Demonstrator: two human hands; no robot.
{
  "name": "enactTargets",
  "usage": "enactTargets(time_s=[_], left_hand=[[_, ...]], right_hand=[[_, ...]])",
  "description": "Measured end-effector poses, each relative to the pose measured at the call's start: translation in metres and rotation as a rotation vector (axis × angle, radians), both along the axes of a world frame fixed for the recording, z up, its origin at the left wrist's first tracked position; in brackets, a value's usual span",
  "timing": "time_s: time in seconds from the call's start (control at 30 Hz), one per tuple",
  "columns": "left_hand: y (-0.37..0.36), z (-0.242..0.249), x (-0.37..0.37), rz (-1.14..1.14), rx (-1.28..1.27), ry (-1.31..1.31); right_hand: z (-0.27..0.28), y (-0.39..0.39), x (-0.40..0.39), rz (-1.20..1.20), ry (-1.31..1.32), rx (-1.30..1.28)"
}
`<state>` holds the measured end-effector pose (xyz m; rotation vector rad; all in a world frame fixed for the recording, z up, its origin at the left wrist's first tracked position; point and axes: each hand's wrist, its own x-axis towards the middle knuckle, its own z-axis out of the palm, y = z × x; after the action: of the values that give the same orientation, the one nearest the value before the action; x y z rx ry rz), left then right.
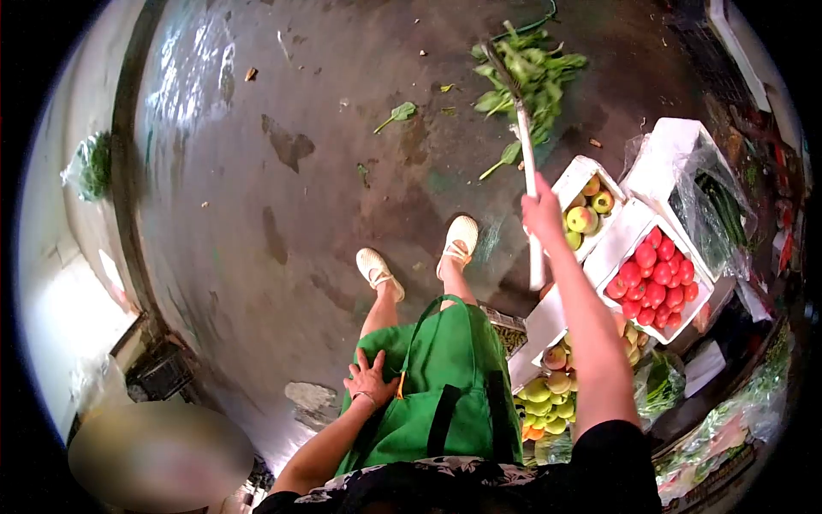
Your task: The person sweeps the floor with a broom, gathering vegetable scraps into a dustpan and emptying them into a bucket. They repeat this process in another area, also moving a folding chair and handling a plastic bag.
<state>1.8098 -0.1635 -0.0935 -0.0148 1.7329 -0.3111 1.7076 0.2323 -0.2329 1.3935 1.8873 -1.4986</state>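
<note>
My right hand (542, 210) is closed around the white handle of a long, thin tool (525, 141), held out in front of me to the right. Its dark, narrow far end overlaps a heap of leafy greens (544, 77) on the floor. What kind of tool this is I cannot tell. With fingers spread, my left hand (371, 379) lies flat against a green bag (462, 360) with green and black straps, which covers my lap and thighs. A bracelet circles the left wrist.
At the right stand white foam boxes with apples (582, 218) and tomatoes (652, 278). Green fruit (545, 403) and bagged cucumbers (719, 210) are near them. A loose leaf (401, 113) lies on the wet-looking floor (317, 188). A bag of greens (92, 167) is at the left wall.
</note>
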Motion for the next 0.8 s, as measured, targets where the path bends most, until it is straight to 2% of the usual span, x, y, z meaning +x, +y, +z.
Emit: enactTargets(time_s=[0.07,0.17,0.2,0.23,0.27,0.3,0.33,0.4,0.47,0.5,0.53,0.57,0.6,0.63,0.67,0.7,0.73,0.8], left_hand=[[0.002,-0.005,0.004,0.001,-0.011,0.008],[0.005,0.004,0.005,0.031,-0.016,0.039],[0.007,0.005,0.003,0.052,-0.022,0.021],[0.009,0.003,0.001,0.071,-0.025,0.008],[0.009,0.001,0.0,0.075,-0.03,0.017],[0.007,0.001,0.003,0.065,-0.031,0.016],[0.007,0.002,0.007,0.055,-0.034,0.014],[0.011,0.002,0.007,0.072,-0.048,0.034],[0.01,0.004,0.009,0.083,-0.049,0.042],[0.011,0.006,0.009,0.071,-0.058,0.057],[0.01,0.007,0.009,0.091,-0.038,0.07],[0.009,0.008,0.007,0.09,-0.046,0.079],[0.012,0.009,0.008,0.09,-0.043,0.078],[0.011,0.008,0.01,0.099,-0.04,0.094],[0.01,0.005,0.012,0.105,-0.029,0.108],[0.012,0.007,0.008,0.121,-0.027,0.093],[0.014,0.006,0.008,0.108,-0.041,0.093],[0.019,0.007,0.002,0.113,-0.066,0.063]], right_hand=[[0.034,-0.038,0.018,-0.037,0.027,-0.101],[0.036,-0.09,0.051,-0.209,-0.097,-0.682],[0.011,-0.112,0.071,-0.092,-0.064,-0.799],[0.029,-0.129,0.054,0.003,-0.148,-0.777],[-0.01,-0.159,0.074,0.074,-0.246,-0.799],[-0.013,-0.176,0.068,0.044,-0.28,-0.954],[-0.037,-0.197,0.066,0.147,-0.275,-1.062],[-0.075,-0.217,0.043,0.089,-0.195,-1.26],[-0.071,-0.201,-0.008,0.043,-0.123,-1.139],[-0.07,-0.179,-0.034,-0.114,-0.193,-1.129],[-0.088,-0.148,-0.048,-0.16,-0.108,-1.254],[-0.113,-0.114,-0.058,-0.323,-0.024,-1.554],[-0.073,-0.071,-0.087,-0.504,-0.186,-1.592],[-0.079,-0.035,-0.094,-0.416,-0.125,-1.328],[-0.046,-0.002,-0.104,-0.403,-0.015,-1.113],[-0.038,0.025,-0.113,-0.525,-0.014,-0.985],[-0.031,0.049,-0.11,-0.486,0.124,-0.868],[-0.021,0.072,-0.102,-0.199,0.135,-0.407]])
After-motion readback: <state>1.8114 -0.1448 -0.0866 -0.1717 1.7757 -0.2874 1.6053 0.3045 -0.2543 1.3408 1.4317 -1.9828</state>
